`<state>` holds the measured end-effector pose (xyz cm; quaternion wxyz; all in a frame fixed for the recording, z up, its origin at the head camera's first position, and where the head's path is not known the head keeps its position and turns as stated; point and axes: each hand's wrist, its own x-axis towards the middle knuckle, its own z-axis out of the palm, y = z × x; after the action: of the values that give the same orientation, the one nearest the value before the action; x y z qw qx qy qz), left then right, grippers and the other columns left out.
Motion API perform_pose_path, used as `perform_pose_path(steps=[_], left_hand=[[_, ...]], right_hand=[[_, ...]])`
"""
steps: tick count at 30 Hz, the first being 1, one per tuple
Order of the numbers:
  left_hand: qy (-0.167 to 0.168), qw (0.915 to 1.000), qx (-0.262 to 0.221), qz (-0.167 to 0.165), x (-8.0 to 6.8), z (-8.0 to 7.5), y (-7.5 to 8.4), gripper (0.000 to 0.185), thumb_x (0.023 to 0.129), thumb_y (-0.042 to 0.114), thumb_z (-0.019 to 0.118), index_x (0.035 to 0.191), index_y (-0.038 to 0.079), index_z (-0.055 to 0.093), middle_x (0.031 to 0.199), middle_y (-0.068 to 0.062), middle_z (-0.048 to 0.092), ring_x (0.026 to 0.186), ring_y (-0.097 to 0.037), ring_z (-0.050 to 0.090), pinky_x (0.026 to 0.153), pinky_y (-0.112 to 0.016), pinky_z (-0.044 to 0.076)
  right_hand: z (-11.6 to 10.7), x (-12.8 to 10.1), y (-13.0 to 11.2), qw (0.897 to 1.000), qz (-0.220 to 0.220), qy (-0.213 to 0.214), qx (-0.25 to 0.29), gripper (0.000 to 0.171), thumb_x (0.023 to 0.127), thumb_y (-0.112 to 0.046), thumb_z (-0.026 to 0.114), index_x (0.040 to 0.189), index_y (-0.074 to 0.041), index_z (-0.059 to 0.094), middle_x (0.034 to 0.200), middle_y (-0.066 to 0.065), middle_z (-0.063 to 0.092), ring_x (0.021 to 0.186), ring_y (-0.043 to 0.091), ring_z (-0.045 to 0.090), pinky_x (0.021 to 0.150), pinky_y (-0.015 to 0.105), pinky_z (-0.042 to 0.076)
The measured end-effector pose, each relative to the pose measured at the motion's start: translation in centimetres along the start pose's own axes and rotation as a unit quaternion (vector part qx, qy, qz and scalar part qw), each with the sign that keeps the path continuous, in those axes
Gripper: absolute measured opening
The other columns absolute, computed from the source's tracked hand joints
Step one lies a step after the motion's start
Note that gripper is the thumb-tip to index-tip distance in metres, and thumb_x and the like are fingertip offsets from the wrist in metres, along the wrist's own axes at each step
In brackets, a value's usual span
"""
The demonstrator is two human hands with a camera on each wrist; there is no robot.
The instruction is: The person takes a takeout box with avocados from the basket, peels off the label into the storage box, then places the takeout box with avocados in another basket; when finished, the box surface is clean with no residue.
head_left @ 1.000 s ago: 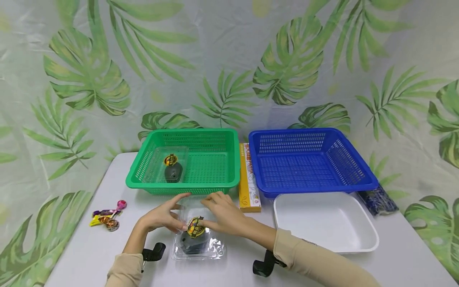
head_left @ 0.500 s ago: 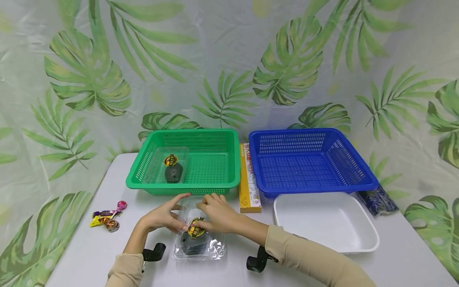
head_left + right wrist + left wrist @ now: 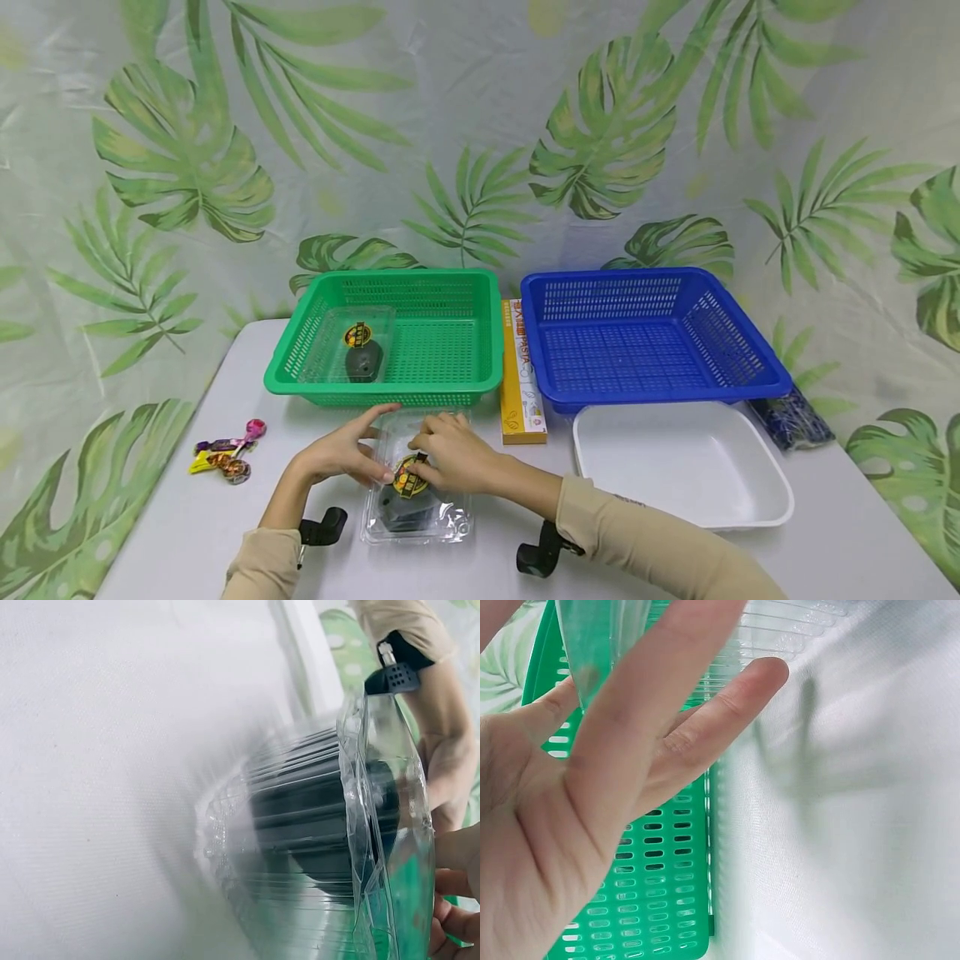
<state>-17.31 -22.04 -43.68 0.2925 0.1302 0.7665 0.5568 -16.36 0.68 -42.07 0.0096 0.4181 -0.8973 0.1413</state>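
Directly before green basket (image 3: 390, 333): clear box (image 3: 416, 500), long axis toward it; left hand (image 3: 337, 454) flat-fingered alongside, right hand (image 3: 453, 454) curled, pinching lid.

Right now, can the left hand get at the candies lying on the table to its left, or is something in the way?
Probably yes. The left hand rests against the clear clamshell box, and the candies lie in the open on the table, with only bare tabletop between them. It would first have to let go of the box.

A white counter (image 3: 165, 517) stands against a pale backdrop curtain (image 3: 480, 125) printed with large green palm and monstera leaves, which hangs behind the far edge and both side edges. Even, soft light.
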Motion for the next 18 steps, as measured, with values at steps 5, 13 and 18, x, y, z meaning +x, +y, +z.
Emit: perform_pose_path(steps=[5,13,18], left_hand=[[-0.002,1.0000,-0.001,0.002,0.01,-0.02,-0.07,0.105,0.072,0.010,0.082,0.150,0.011,0.012,0.138,-0.043,0.018,0.084,-0.027,0.063,0.062,-0.044,0.057],[-0.002,1.0000,-0.002,0.001,0.06,-0.06,-0.09,0.105,0.072,0.011,0.082,0.150,0.012,0.012,0.138,-0.043,0.018,0.085,-0.027,0.063,0.062,-0.043,0.057],[-0.002,1.0000,-0.001,0.001,0.06,-0.07,-0.04,0.105,0.072,0.010,0.082,0.150,0.012,0.012,0.138,-0.043,0.018,0.085,-0.027,0.063,0.062,-0.043,0.057]], right_hand=[[0.04,-0.10,-0.20,1.000,0.004,-0.008,0.011,0.030,0.089,-0.033,0.064,0.109,-0.012,0.070,0.102,0.000,0.060,0.097,0.015,0.051,0.085,0.031,0.039],[0.13,-0.41,-0.55,1.000,-0.015,-0.004,0.004,0.024,0.089,-0.031,0.063,0.106,-0.015,0.070,0.098,-0.003,0.059,0.096,0.014,0.050,0.080,0.026,0.035],[0.27,-0.44,-0.55,1.000,-0.017,0.004,0.009,0.020,0.089,-0.030,0.064,0.101,-0.016,0.070,0.101,0.000,0.058,0.098,0.015,0.049,0.083,0.029,0.038]])
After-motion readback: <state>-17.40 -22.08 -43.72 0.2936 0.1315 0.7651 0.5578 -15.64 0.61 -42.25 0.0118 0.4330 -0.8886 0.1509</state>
